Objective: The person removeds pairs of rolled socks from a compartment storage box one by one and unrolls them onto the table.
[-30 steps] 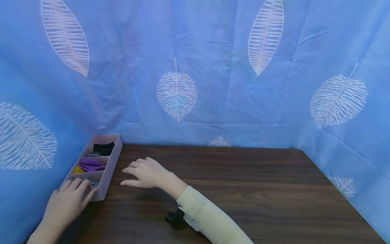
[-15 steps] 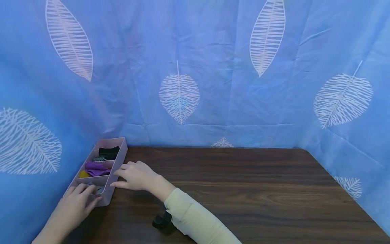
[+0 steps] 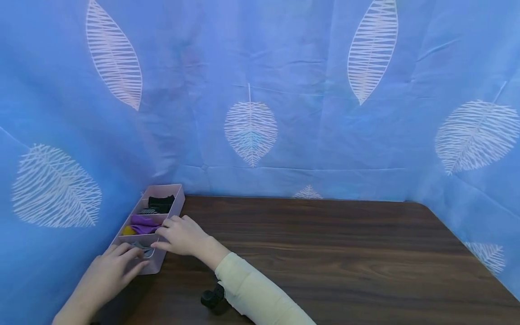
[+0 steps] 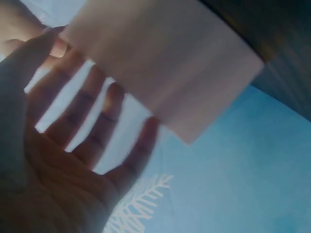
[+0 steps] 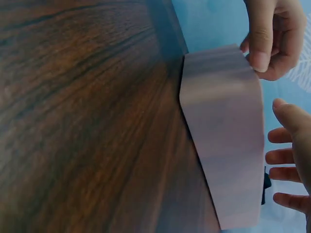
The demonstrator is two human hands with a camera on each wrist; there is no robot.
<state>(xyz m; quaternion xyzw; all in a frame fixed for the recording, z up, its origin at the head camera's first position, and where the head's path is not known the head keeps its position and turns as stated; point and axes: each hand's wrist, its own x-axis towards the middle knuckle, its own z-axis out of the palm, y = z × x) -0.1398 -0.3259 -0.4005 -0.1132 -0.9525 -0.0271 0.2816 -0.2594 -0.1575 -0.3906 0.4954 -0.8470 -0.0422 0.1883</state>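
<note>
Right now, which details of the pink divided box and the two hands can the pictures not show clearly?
- Grey item in the near compartment of the pink plastic divided box: head view, left hand covers it.
- Box contents: wrist views show only outer walls.
- Right hand fingertips: head view, too small to tell contact.

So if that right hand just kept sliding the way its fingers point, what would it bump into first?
Most likely nothing new: the right hand already rests against the long side wall of the pink divided tray. Going on leftward, its fingers would cross the rim into the middle compartment and probably meet the purple cloth, though depth is hard to judge.
</note>
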